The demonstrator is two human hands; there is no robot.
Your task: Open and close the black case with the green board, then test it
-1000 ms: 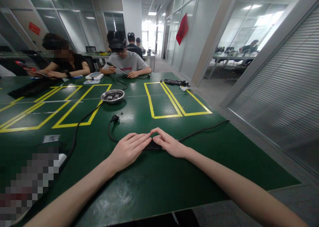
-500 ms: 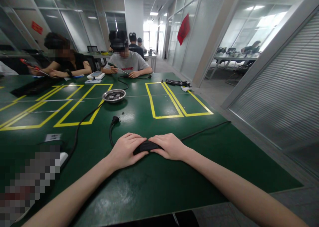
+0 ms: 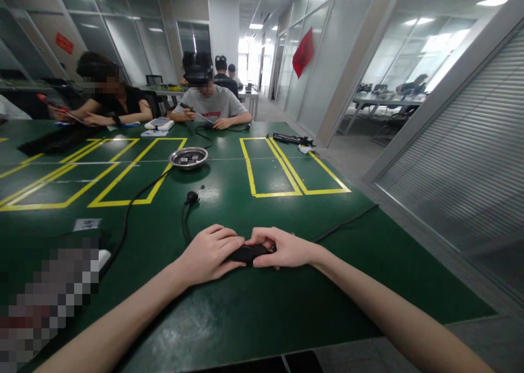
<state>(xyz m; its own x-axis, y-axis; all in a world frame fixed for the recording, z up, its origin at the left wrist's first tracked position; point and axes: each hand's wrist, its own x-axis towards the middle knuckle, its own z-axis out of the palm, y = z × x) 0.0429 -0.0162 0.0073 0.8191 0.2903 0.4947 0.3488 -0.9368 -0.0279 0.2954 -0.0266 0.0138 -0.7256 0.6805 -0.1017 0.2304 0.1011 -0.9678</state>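
Note:
Near the front of the green table, a black elongated object lies between my two hands. My left hand is wrapped over its left part, with the thumb along the near side. Curled around its right end is my right hand, thumb in front and fingertips partly hidden behind. A black cable with a plug runs out from beside my left hand and lies just beyond it. Another black cable extends to the right from behind my right hand.
On the green table stand a metal bowl holding small metal parts and a black tripod-like item. Yellow tape marks rectangles. A long black cable curves at left near a pixelated object. Two people work across the table.
My right hand has shifted slightly right and curled more around the object's end. The object shows a little further right, with my left hand still on it.

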